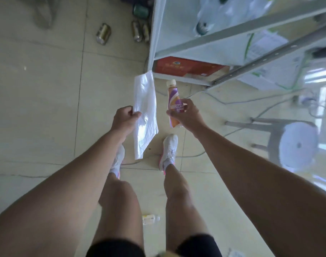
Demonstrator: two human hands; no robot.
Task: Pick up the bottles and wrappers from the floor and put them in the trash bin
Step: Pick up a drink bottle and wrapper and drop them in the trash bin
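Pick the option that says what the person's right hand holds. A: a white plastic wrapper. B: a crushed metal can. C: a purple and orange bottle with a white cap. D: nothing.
C: the right hand grips the purple and orange bottle around its middle, while the left hand holds the white wrapper.

Storeroom (or office): metal shelving (251, 28), stool (295, 143), cables (232, 102).
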